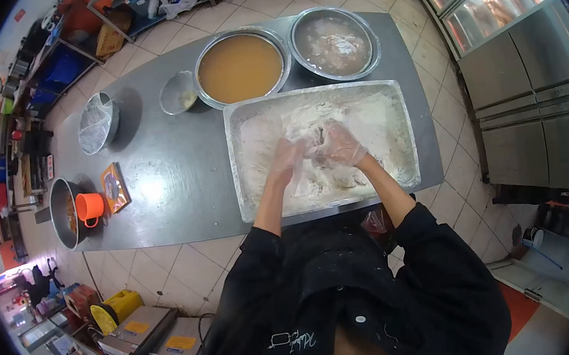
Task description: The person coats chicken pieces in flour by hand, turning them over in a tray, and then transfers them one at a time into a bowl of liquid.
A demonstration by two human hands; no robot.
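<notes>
Both my hands wear clear plastic gloves dusted white and are over a large metal tray (236, 182) of white flour (376, 123). My left hand (290, 156) is at the tray's middle, with fingers curled inward. Close beside it my right hand (341, 145) is also curled, its fingertips facing the left ones. A pale, flour-covered lump (319, 147) shows partly between them; its kind cannot be made out. More floury clumps (350, 179) lie near the tray's front side.
Behind the tray stand a basin of orange-brown liquid (241, 64) and a basin of cloudy liquid with pale pieces (333, 44). Leftward are a small clear bowl (178, 93), a plastic-covered bowl (97, 124), an orange mug (91, 207) and a metal pot (63, 214).
</notes>
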